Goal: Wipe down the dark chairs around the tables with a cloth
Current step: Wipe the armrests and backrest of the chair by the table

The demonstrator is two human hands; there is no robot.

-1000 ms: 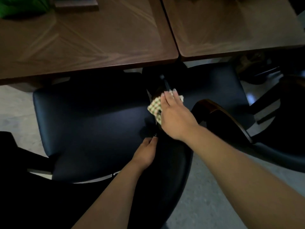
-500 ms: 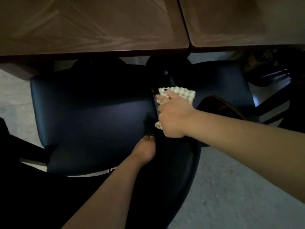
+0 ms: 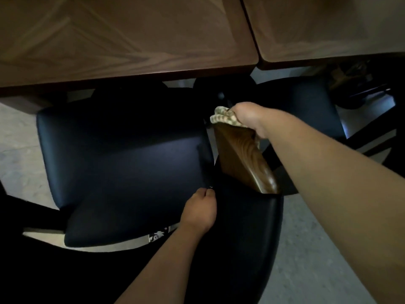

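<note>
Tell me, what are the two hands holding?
The right hand grips a bunched checked cloth on the wooden armrest. The left hand grips the black chair's back edge.

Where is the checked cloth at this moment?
In the head view, right of centre: the right hand presses the cloth on the wooden armrest's far end.

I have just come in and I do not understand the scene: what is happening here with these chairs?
A person is wiping dark chairs beside two wooden tables. The right hand grips a checked cloth at the top end of a chair's wooden armrest. The left hand holds the edge of the near chair's dark backrest, next to the padded seat.
</note>
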